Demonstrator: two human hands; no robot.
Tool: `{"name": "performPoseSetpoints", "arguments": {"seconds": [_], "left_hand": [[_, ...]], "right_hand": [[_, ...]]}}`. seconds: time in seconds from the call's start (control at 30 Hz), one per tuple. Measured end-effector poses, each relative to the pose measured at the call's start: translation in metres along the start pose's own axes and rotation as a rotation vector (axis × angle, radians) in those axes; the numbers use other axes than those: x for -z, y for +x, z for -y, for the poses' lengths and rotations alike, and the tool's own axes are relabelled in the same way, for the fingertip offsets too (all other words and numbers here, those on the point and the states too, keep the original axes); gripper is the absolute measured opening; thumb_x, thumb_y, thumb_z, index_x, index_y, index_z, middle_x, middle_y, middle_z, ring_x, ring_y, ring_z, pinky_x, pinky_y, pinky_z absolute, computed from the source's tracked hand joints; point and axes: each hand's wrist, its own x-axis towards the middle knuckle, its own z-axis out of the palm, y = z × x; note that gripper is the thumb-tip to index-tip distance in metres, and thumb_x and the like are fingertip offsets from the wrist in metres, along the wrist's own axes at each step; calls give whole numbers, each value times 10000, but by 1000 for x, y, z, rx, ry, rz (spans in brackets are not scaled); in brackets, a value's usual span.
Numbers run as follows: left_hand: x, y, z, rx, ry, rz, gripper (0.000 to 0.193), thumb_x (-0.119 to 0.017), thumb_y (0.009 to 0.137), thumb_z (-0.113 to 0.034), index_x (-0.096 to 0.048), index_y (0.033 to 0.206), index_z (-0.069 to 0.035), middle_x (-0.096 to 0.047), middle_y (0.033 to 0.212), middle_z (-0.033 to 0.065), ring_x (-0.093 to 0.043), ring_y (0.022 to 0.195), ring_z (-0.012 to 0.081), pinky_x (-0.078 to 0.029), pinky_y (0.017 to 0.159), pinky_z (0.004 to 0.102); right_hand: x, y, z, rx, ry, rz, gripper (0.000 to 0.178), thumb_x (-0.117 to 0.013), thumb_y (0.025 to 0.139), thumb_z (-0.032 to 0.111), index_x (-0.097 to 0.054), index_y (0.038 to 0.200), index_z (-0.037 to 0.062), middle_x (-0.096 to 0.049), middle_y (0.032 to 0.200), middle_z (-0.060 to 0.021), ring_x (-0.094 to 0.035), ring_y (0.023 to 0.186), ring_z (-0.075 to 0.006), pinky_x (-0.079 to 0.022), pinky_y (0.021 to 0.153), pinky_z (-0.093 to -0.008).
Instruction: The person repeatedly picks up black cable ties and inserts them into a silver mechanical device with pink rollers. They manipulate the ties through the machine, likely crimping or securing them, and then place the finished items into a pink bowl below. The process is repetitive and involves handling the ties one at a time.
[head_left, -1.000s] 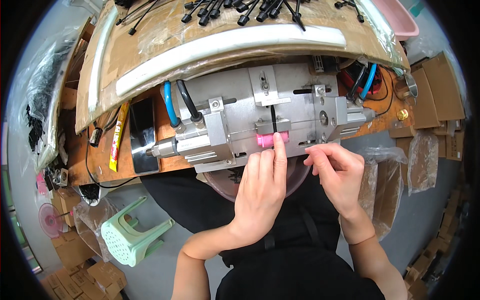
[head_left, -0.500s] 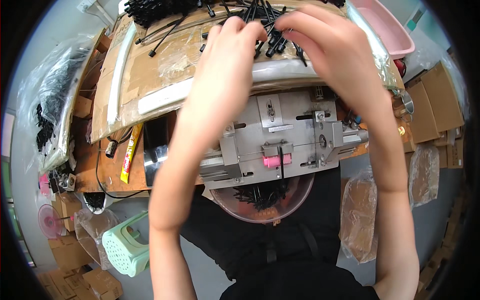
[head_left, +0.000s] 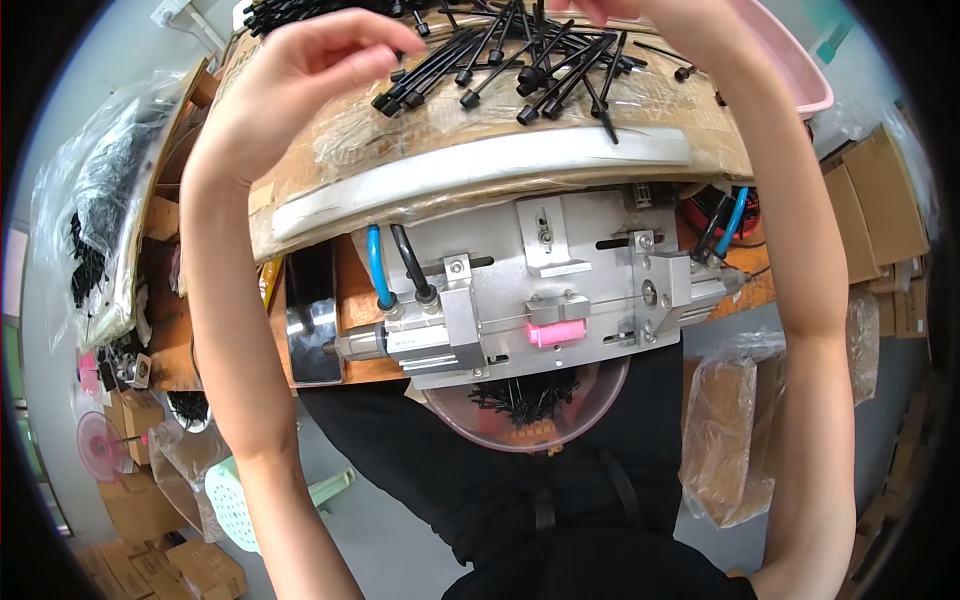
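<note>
My left hand [head_left: 305,80] is raised over the left part of a cardboard-topped surface [head_left: 345,150]. Its thumb and forefinger stretch out apart, and nothing shows between them. Just right of those fingertips lies a loose spread of thin black rods with knobbed ends [head_left: 430,85]. My right hand [head_left: 665,15] reaches the far edge above the right part of the spread; the picture's top edge cuts it off, so its grip is hidden. Nearer me sits a metal fixture [head_left: 510,255] with a pink cylindrical piece [head_left: 556,332] at its front middle. Neither hand touches the fixture.
A translucent bowl of black pieces [head_left: 525,400] sits under the fixture's front edge. Blue [head_left: 377,265] and black hoses rise from the fixture. A phone-like black slab [head_left: 314,310] lies left of it. A pink basin [head_left: 790,60] stands far right, a green stool [head_left: 235,505] lower left.
My hands have drawn apart, the left one leftward, the right one farther up to the picture's top edge. The black rod that stood across the fixture by the pink piece is no longer there.
</note>
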Motion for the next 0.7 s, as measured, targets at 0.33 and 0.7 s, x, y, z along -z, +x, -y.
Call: {"name": "performPoseSetpoints", "arguments": {"seconds": [0.33,0.7], "left_hand": [[-118,-77,-66,65,130,-611,355,-675,802,52,-664,1147,-30,-660,942,75,-619,856,158,-496,756,256],[-263,-130,-100,245,524,-183,731,-684,763,26,-377,1424,88,-505,960,108,-502,850,254,-452,784,363]], "right_hand": [[18,-71,0,84,594,-326,405,-484,1028,316,-565,1211,-36,-669,1125,-206,-691,1006,-234,-589,677,-224],[-9,-172,23,-104,535,-395,344,-481,1040,228,-542,1254,-35,-661,1093,-188,-668,954,-183,-470,582,-197]]}}
